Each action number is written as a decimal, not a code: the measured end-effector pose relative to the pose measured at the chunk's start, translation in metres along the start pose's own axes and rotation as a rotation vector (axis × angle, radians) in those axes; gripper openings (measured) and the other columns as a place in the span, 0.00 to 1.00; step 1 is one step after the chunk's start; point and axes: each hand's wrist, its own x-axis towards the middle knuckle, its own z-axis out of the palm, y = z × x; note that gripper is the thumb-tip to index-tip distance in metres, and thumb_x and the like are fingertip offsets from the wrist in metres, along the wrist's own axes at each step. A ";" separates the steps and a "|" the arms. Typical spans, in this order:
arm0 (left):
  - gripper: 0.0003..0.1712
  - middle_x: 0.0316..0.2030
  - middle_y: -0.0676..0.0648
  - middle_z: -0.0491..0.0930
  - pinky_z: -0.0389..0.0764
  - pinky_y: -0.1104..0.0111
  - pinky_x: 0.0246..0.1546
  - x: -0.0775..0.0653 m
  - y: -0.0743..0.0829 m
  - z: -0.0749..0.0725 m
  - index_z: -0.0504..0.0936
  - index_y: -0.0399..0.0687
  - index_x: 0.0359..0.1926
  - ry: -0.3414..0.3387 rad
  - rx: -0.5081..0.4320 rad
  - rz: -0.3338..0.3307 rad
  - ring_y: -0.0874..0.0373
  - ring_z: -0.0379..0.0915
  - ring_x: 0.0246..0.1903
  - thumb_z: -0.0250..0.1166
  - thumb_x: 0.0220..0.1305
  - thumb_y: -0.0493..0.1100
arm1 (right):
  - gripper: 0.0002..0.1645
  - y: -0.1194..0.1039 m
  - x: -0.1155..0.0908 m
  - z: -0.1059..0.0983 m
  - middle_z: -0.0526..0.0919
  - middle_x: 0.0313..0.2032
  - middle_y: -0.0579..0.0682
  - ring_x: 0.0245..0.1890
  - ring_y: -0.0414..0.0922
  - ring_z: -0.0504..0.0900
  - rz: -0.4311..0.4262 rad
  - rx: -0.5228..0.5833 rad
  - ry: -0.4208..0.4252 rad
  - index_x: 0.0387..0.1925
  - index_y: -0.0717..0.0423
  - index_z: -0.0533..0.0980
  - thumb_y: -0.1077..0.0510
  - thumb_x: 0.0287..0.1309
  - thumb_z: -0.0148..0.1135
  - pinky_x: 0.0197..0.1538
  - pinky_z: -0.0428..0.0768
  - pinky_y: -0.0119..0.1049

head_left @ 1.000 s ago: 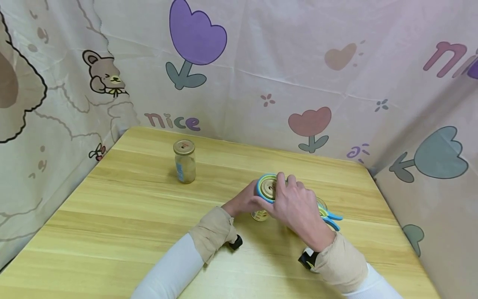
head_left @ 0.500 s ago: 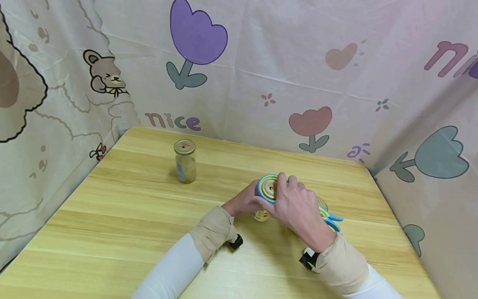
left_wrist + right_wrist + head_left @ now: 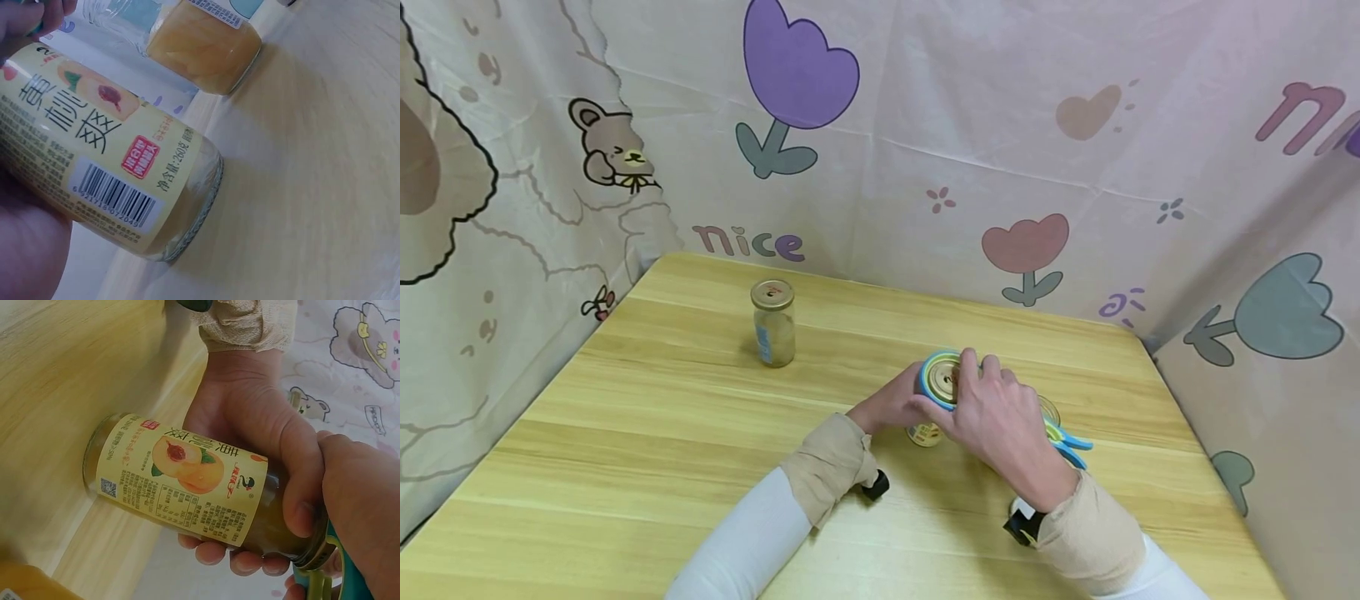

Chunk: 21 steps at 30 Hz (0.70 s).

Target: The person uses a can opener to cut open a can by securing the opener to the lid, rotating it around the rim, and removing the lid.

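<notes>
So on my end, the yellow peach jar (image 3: 181,478) is right of centre on the table, leaning a bit in the head feed; can't tell from here if its base touches the wood. Label's cream-yellow with a halved peach printed on it, and there's a barcode facing the left wrist cam. Its gold lid (image 3: 943,381) has the ring of a blue-and-green jar opener (image 3: 924,385) around it.

The left hand (image 3: 901,400) I'm running is wrapped around the jar, thumb on one side, fingertips showing on the other. The right hand (image 3: 996,408) is clamped on the opener up by the lid, with the tips of the blue handles poking out past it.

Just beyond the right hand I've got a jar of peach pieces (image 3: 206,47) on the table, mostly hidden in the head view. Farther off, back left, a gold-lidded glass jar (image 3: 775,333) stands upright, well apart from the hands.

All this is on a light wood-grain table (image 3: 625,450), with a cartoon backdrop (image 3: 910,100) behind it: purple tulip, bear, "nice" lettering. Both sleeves are white, with beige wraps (image 3: 831,462) at the wrists.
</notes>
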 end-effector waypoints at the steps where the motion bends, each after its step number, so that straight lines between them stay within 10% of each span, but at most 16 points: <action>1: 0.44 0.57 0.25 0.76 0.78 0.67 0.64 0.000 0.000 0.000 0.66 0.28 0.67 -0.002 0.003 0.004 0.70 0.74 0.53 0.67 0.67 0.59 | 0.50 0.000 0.000 0.000 0.67 0.21 0.51 0.14 0.48 0.67 -0.002 0.001 -0.001 0.37 0.59 0.68 0.14 0.51 0.58 0.11 0.63 0.38; 11: 0.33 0.56 0.26 0.77 0.81 0.66 0.63 -0.002 0.006 0.001 0.66 0.28 0.67 -0.015 0.018 -0.042 0.57 0.78 0.54 0.66 0.63 0.33 | 0.48 0.005 -0.001 0.000 0.70 0.21 0.52 0.15 0.50 0.72 -0.052 0.015 0.000 0.37 0.58 0.68 0.16 0.50 0.60 0.12 0.64 0.38; 21: 0.50 0.61 0.27 0.74 0.78 0.71 0.63 -0.003 0.009 -0.005 0.63 0.32 0.71 -0.138 -0.085 -0.154 0.68 0.74 0.54 0.70 0.58 0.60 | 0.43 0.005 -0.004 -0.004 0.72 0.22 0.48 0.15 0.45 0.69 -0.115 0.041 -0.009 0.38 0.52 0.71 0.17 0.51 0.61 0.13 0.60 0.34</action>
